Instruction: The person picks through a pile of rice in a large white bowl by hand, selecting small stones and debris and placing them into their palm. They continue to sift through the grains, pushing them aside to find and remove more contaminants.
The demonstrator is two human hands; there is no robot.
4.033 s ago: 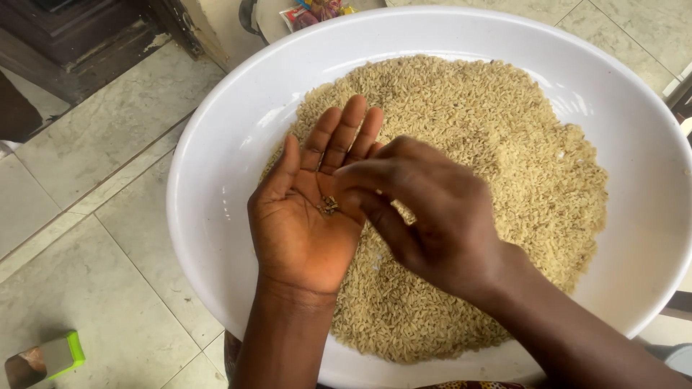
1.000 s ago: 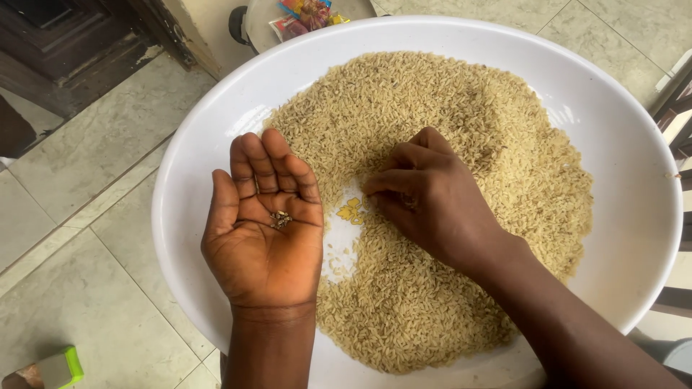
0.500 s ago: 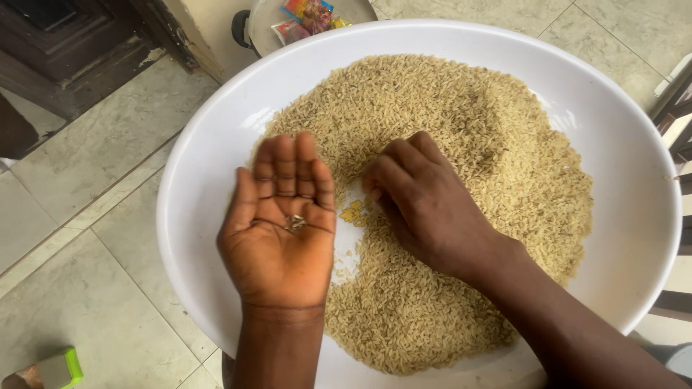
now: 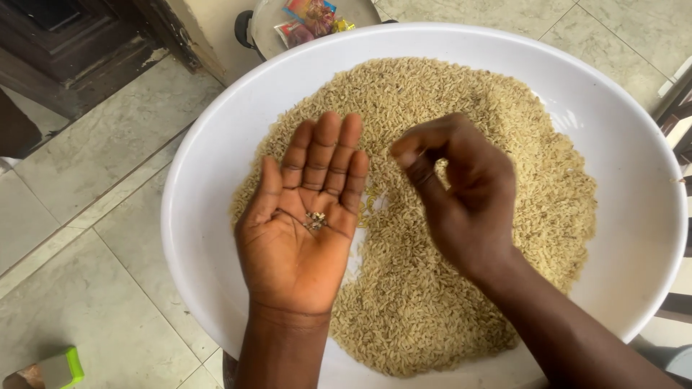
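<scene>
A big white bowl (image 4: 209, 166) holds a wide heap of tan rice grains (image 4: 504, 130). My left hand (image 4: 303, 230) lies palm up over the bowl's left half, fingers together and flat. A small pile of dark bits (image 4: 315, 220) rests in its palm. My right hand (image 4: 461, 194) is lifted just above the rice to the right of it, thumb and forefinger pinched together at the tips. Whether a grain is pinched between them is too small to tell.
The bowl sits over a pale tiled floor (image 4: 86, 209). A small green-edged box (image 4: 50, 366) lies at the bottom left. A round tray with coloured packets (image 4: 310, 18) is behind the bowl. Dark wooden furniture (image 4: 58, 43) stands at the top left.
My right hand has lifted off the rice, pinched, and moved toward my left palm. My left hand has shifted right and its fingers have straightened.
</scene>
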